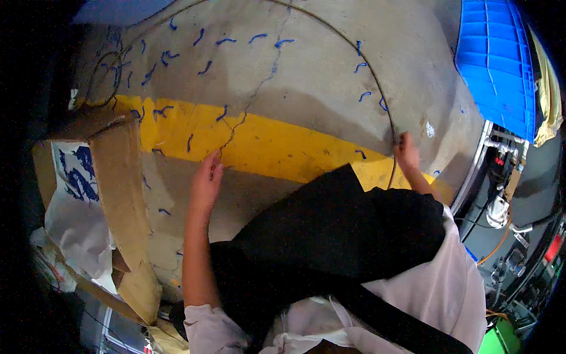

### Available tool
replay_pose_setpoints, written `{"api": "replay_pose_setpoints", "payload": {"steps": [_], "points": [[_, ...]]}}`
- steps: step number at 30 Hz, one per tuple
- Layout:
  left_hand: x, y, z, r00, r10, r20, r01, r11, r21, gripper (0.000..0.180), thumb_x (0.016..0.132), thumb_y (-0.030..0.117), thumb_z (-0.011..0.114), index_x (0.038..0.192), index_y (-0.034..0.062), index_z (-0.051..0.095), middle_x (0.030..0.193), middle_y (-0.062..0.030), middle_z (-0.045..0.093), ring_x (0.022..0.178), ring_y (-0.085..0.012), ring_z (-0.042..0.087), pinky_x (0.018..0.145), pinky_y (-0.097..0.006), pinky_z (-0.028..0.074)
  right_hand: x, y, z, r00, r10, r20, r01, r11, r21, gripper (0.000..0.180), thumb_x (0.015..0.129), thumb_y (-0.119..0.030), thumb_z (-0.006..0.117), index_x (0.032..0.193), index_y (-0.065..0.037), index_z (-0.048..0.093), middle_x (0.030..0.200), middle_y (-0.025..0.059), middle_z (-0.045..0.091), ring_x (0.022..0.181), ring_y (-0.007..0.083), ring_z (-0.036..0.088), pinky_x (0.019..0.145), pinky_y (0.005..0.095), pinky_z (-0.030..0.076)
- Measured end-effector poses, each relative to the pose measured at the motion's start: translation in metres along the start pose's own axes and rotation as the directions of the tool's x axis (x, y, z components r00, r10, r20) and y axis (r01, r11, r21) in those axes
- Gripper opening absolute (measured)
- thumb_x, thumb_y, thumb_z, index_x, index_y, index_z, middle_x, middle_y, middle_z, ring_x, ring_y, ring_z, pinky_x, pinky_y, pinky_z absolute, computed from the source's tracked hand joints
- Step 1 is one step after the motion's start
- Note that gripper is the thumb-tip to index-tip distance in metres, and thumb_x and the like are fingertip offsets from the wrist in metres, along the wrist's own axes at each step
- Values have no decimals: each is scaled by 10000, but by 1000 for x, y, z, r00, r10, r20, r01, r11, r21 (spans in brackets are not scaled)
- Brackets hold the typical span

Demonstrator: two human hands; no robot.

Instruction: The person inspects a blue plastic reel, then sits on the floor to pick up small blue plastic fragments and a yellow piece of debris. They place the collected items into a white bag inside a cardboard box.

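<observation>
My right hand (pixel 407 154), fingers curled, is at a long dark cable (pixel 377 76) that arcs over the floor; it appears closed on it, though the fingertips are partly hidden. My left hand (pixel 207 180) is raised over the yellow stripe (pixel 277 147), with its fingers loosely bent and apart and nothing visible in them. Short blue strips (pixel 225 41) lie scattered over the grey floor, several of them on the stripe. To my left, a cardboard box (pixel 121 183) has a white plastic bag (pixel 76 230) with more blue strips (pixel 79 171) on it.
A ribbed blue panel or sheet (pixel 495 59) stands at the far right, with yellowish cloth (pixel 548 88) beside it. Below it are a white tube frame (pixel 471 171) and cluttered equipment (pixel 507 230). A green object (pixel 500 337) is at the lower right. A loop of cable (pixel 91 82) lies far left.
</observation>
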State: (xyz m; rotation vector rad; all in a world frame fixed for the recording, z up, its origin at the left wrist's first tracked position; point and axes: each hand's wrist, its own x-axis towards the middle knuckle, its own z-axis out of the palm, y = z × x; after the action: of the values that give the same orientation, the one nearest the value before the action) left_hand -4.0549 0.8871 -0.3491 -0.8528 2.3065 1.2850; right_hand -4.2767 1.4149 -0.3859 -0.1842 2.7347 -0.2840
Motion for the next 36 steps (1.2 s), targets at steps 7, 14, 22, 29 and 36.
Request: {"api": "replay_pose_setpoints", "payload": {"steps": [7,14,22,29,36], "points": [[-21,-23,18,997,2,-76,-11,993,-120,317,906,141,532,1210,50,535,1097,-166,625,1005,-261,611,860,-344,471,-50,-83,41,954,-287,83,287,958,13,194,824,-117,586,991,-83,495,971,141,518,847,381,541,687,441,458],[-15,-12,16,992,11,-126,-17,999,-43,303,903,109,532,1199,48,547,1089,-143,633,993,-235,617,863,-326,474,-2,-57,44,989,-1,-151,38,969,245,214,768,-94,592,963,-48,517,909,158,548,839,347,561,689,419,470],[-21,3,14,997,-10,-82,4,997,-71,314,900,87,539,1212,50,542,1108,-137,627,1010,-211,610,863,-309,469,85,-80,22,905,98,-414,-46,990,133,238,812,-162,584,1019,-51,546,941,152,581,876,336,565,764,420,461],[-37,-9,8,994,-52,-99,47,997,-59,304,893,93,546,1193,43,552,1100,-142,627,999,-226,615,853,-314,473,92,-146,24,919,-3,-394,58,990,130,338,807,-236,642,1054,-49,508,1045,172,522,954,369,540,792,442,467],[-34,16,9,992,3,-122,-4,1000,-5,301,887,117,555,1185,77,564,1079,-139,633,965,-248,624,831,-341,486,118,-153,13,976,-88,-197,102,993,61,370,756,-138,653,1069,-54,476,1060,196,510,918,401,565,782,473,481]]}}
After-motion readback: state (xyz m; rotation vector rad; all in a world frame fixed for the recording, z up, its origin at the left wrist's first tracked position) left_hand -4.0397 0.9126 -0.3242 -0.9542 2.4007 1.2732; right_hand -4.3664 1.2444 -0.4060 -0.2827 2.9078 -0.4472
